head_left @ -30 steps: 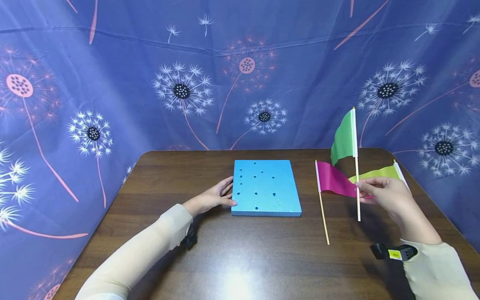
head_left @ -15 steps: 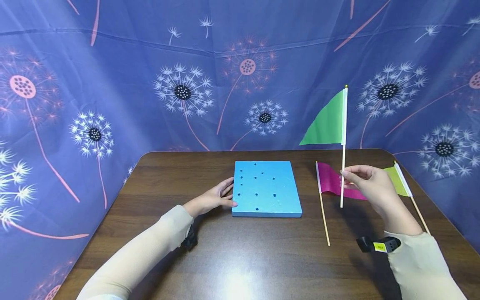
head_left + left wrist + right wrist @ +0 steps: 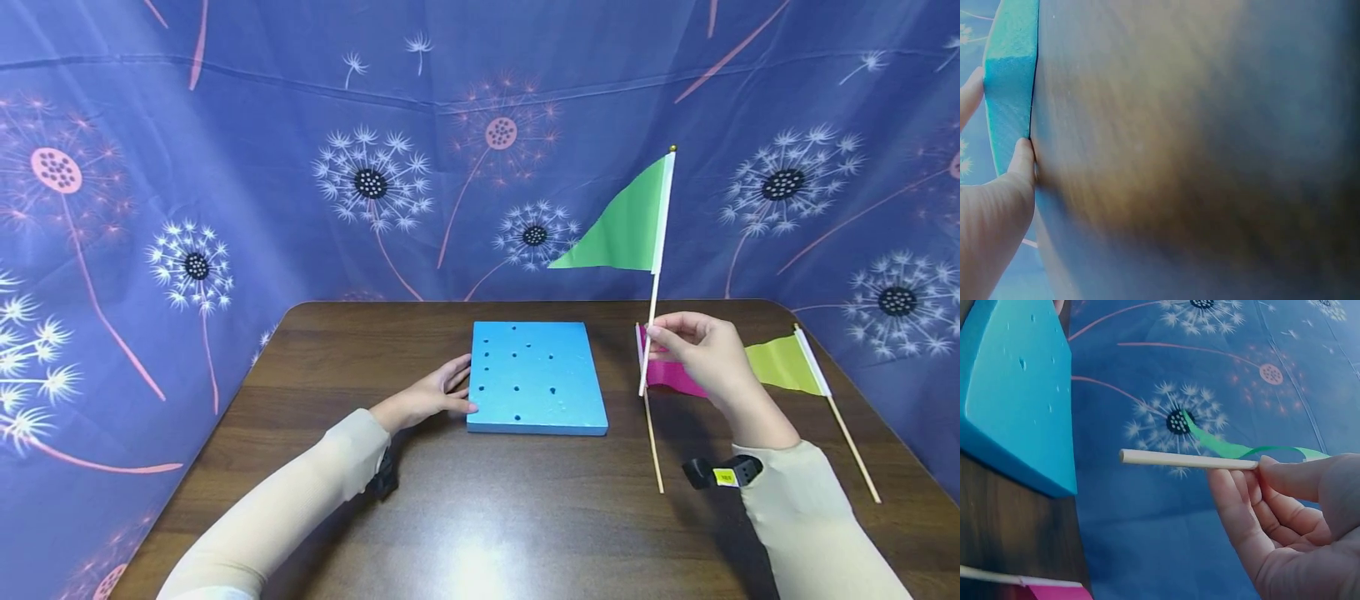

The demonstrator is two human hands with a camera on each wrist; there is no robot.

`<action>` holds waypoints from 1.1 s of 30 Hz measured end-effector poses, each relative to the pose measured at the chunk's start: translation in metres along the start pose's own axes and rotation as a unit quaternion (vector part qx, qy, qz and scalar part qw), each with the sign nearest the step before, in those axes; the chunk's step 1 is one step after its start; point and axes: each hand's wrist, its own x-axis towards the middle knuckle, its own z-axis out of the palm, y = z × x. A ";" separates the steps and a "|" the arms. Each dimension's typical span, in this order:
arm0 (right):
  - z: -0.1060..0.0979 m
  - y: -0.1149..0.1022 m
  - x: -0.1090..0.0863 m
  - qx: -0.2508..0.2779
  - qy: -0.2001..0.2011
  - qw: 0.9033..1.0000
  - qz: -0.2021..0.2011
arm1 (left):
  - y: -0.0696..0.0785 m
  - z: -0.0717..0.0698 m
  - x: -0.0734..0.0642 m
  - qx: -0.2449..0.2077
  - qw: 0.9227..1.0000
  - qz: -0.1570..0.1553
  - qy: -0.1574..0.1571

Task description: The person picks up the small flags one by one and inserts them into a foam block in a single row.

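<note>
In the head view my right hand (image 3: 697, 346) pinches the wooden stick of a green pennant flag (image 3: 626, 225) between thumb and fingers. The flag stands nearly upright, leaning slightly right at the top, its cloth spread to the left. In the right wrist view the stick's bare lower end (image 3: 1172, 459) juts out past the fingertips. My left hand (image 3: 431, 392) rests against the left side of a square light-blue board (image 3: 536, 375) dotted with several holes. Its thumb lies at the board's near left corner, and the left wrist view has fingers touching the board's side (image 3: 1007, 100).
A magenta flag (image 3: 675, 379) lies on the brown wooden table (image 3: 420, 500) behind the right hand, partly covered by it. Farther right lies a yellow-green flag (image 3: 787, 365). A blue curtain with dandelion prints (image 3: 420, 242) hangs behind the table.
The right hand has moved left with the green flag, lifting it higher, and the cloth has spread out. The yellow-green flag's stick has come into sight. The left hand stays at the board.
</note>
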 end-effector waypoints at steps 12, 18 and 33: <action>0.028 0.006 0.008 -0.036 0.014 0.998 -0.043 | -0.005 0.003 0.003 0.003 1.000 0.010 -0.009; 0.045 0.010 0.014 -0.007 0.018 0.999 -0.051 | -0.003 0.003 0.001 -0.002 1.000 0.013 -0.006; 0.082 0.029 0.026 0.042 0.016 0.998 -0.033 | 0.000 0.001 0.001 0.007 1.000 0.011 0.005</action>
